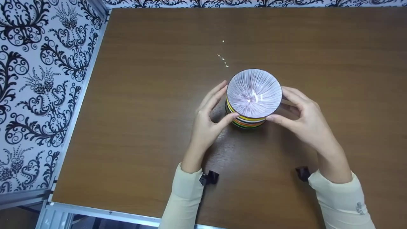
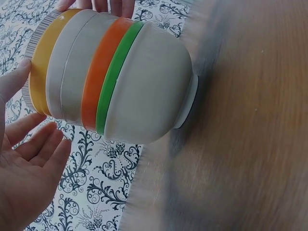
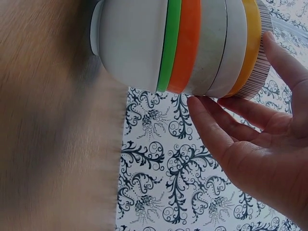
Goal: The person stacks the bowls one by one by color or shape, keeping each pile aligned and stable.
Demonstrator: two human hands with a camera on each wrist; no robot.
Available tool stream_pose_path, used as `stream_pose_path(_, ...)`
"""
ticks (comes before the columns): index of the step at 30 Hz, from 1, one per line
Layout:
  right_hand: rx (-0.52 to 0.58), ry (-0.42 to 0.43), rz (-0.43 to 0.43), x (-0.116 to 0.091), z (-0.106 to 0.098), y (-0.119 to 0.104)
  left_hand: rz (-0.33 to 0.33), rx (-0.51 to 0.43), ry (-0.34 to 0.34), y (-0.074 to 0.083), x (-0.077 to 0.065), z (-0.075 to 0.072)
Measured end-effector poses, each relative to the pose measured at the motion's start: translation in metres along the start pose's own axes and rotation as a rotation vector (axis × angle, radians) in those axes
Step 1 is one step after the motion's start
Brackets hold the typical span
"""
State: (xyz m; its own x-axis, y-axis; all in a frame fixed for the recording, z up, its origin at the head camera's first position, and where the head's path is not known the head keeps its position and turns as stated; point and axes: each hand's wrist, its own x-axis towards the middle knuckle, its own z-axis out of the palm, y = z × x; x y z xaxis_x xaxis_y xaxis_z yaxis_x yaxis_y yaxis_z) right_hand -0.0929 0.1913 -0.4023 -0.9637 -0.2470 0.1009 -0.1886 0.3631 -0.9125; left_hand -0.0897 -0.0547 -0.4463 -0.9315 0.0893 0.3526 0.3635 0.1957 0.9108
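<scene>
A stack of nested bowls [image 1: 246, 122] stands upright on the wooden table in the head view. Its top bowl [image 1: 254, 92] has fine dark lines fanning out over a pale inside. Below that, the left wrist view shows a yellow rim [image 2: 41, 72], pale bands, an orange rim [image 2: 98, 72], a green rim [image 2: 115, 77] and a white bottom bowl [image 2: 149, 82]. My left hand [image 1: 206, 122] holds the stack's left side, thumb at the near rim. From the right, my right hand [image 1: 306, 117] holds it with thumb near the top rim and fingers lower on the side.
The brown wooden table [image 1: 143, 95] has a pale metal edge [image 1: 105, 214] at front and left. Patterned black-and-white covering [image 1: 41, 79] lies beyond its left edge. A few light specks [image 1: 223, 59] show behind the bowls. Dark wrist-worn devices [image 1: 210, 178] sit at both cuffs.
</scene>
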Motion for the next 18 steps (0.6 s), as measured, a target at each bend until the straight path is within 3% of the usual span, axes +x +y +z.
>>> stream_pose_path(18,-0.082,-0.009,-0.026,-0.0021,0.0005,0.0008,0.009,0.001,0.004,-0.0019,-0.001,-0.0006)
